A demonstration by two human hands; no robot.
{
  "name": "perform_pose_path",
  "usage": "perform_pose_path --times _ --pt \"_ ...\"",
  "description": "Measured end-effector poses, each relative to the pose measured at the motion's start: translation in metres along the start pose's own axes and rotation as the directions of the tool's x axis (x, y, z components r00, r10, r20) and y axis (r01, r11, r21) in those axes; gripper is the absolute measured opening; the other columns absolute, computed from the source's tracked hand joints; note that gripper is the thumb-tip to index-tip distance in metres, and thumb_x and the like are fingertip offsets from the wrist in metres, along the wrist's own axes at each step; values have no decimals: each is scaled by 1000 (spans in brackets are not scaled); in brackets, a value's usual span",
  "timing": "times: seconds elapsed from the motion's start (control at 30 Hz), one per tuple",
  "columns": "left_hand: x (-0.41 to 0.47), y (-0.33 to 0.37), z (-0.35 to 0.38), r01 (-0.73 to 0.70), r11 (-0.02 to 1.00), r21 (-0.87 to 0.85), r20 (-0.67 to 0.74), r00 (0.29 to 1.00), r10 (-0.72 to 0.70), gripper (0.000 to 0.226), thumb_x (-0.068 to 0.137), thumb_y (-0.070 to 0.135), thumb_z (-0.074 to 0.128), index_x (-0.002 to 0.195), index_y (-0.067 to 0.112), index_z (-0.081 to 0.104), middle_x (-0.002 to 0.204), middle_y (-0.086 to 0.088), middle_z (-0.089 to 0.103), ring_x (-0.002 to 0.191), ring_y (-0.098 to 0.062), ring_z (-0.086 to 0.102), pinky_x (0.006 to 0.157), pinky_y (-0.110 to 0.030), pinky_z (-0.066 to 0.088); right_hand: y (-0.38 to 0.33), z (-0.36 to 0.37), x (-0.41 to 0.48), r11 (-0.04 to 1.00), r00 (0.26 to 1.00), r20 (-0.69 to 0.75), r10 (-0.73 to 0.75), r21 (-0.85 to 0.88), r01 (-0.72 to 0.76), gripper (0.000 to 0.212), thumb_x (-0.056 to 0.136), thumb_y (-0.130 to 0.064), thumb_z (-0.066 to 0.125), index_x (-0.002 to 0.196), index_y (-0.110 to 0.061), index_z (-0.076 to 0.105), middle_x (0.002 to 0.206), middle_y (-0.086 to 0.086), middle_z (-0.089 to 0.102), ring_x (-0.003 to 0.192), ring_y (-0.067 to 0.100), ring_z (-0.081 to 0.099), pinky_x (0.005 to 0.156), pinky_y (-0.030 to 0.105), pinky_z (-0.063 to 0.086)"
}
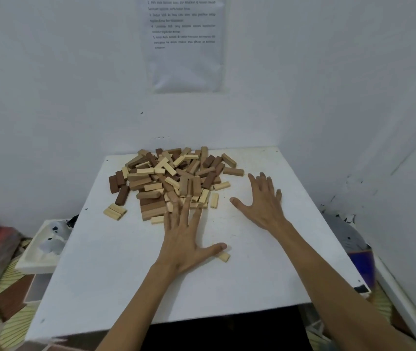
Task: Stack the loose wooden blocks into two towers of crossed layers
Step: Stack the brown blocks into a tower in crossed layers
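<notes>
"Wooden blocks (174,176), where do they lie?"

"In one loose heap at the far middle of the white bench (125,262), close to the wall. Dark brown, mid-brown and pale pieces lie mixed at all angles. Two pale ones (115,211) lie side by side just off the heap's near left corner."

"And the hands?"

"Both are flat with the fingers straight and spread, gripping nothing. The left hand (186,239) reaches forward so that its fingertips touch the heap's near edge. Its thumb sticks out to the right, the tip just beside a single pale block (224,256) that lies apart from the rest. The right hand (262,201) rests palm down on bare bench, just right of the heap."

"Anything else around?"

"A printed sheet (186,46) is stuck on the wall above the heap. A white tray (42,252) sits lower down, beside the bench's left edge."
</notes>
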State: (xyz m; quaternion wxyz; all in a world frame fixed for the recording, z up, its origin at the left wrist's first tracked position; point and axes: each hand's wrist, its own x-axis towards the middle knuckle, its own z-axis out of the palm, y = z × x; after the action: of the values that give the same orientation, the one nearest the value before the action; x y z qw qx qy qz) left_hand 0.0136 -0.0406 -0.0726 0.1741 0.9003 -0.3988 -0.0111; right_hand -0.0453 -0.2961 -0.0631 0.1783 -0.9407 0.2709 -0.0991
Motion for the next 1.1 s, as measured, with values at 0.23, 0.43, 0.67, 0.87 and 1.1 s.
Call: perform_pose_path --times 0.23,0.43,0.67,0.87,1.1 --pt "7 -12 -2 19 998 60 -55 998 -15 121 73 100 33 164 25 2 167 3 -27 150 -25 -34 122 -59 -13 -5 13 11 984 997 1 -75 163 74 89 94 -67 49 160 -19 14 168 13 10 156 26 4 125 50 13" --pt "19 -47 -6 192 978 88 -138 974 -178 114 76 98 28 163 29 4 171 -3 -12 151 -31 -31 121 -61 -12 -35 32 33 955 979 -118 -169 225 192 85 89 -77 44 153 -24 29 159 3 27 151 24 17 119 54 28" --pt "39 -74 -9 293 956 35 -187 941 -282 107 80 95 30 163 30 12 170 1 -18 151 -30 -32 122 -63 -8 -64 53 57 978 983 -9 -186 97 186 87 92 -78 34 161 -27 16 169 6 10 155 36 -3 123 60 9" --pt "52 -81 -11 288 958 7 -152 947 -284 112 76 97 27 163 30 7 170 -1 -17 150 -28 -33 121 -63 -10 -73 51 77 959 966 66 -249 159 236 82 92 -79 35 160 -35 19 170 -1 4 155 35 -10 124 57 8" --pt "36 -99 -18 348 937 -6 -350 877 -328 97 85 86 25 157 21 33 170 -11 9 157 -35 -6 122 -63 1 -51 45 86 902 988 -102 -116 407 148 81 91 -77 40 155 -28 29 164 4 21 153 27 16 120 57 27"
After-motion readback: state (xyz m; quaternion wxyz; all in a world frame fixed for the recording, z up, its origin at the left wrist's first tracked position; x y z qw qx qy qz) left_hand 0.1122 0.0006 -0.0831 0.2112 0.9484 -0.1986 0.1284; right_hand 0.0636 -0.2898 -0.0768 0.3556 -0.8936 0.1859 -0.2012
